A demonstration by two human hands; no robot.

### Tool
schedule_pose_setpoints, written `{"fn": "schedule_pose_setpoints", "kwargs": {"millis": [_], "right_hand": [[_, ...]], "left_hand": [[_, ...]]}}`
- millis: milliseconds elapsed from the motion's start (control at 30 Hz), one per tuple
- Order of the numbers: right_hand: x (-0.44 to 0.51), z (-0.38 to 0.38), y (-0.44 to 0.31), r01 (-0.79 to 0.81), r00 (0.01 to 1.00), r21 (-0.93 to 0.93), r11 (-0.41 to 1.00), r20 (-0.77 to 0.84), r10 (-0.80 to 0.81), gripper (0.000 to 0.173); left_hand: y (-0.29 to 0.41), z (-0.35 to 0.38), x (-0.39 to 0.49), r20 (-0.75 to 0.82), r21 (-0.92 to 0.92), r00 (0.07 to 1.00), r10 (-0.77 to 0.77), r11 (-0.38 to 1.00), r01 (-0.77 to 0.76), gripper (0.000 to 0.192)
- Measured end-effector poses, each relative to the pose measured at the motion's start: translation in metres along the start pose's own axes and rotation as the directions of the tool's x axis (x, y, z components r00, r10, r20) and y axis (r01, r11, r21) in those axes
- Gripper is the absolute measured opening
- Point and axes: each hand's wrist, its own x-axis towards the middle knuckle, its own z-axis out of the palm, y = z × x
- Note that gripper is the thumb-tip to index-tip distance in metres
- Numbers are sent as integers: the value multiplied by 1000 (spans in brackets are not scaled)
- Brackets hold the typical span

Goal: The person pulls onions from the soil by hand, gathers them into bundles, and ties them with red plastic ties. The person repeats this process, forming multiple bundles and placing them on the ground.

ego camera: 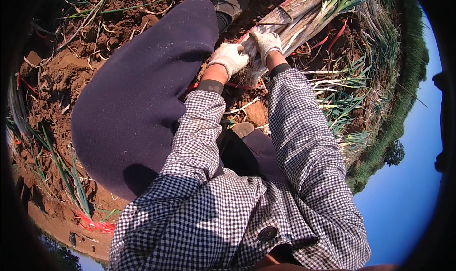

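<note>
A thick bundle of long green onions point(295, 25) lies slanted on the soil in front of me, its root end nearest me and its green leaves at the upper right. A dark narrow band point(276, 23) crosses the white stalks. My left hand point(229, 59), in a white knit glove, is curled against the left side of the bundle near the roots point(247, 73). My right hand point(267, 44), gloved the same way, is closed over the top of the stalks just beside it. The fingertips of both hands are partly hidden. Red plastic tape point(238, 86) runs under the root end.
More pulled onions point(335, 100) lie in a row on the right. Loose red tape point(337, 34) rests near the bundle. My bent knee in dark trousers point(142, 100) fills the left, with a shoe point(233, 2) above it. Red tape point(94, 224) and onion leaves lie at lower left.
</note>
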Motion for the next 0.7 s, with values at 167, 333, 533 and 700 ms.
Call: {"fn": "schedule_pose_setpoints", "kwargs": {"millis": [167,333,533,700], "right_hand": [[-30,4,1,308,942,-387,869,-3,-335,36],[-41,35,-2,124,990,182,975,-91,-109,29],[-40,58,-14,36,996,56,998,-82,-32,53],[-39,48,-31,-80,984,357,931,-118,130,44]], "left_hand": [[28,-16,-17,25,74,986,-165,984,163,34],[7,-13,4,66,23,989,-136,991,135,32],[-40,7,25,76,-151,996,40,988,-28,22],[-21,-4,48,13,-202,996,84,976,-80,26]]}}
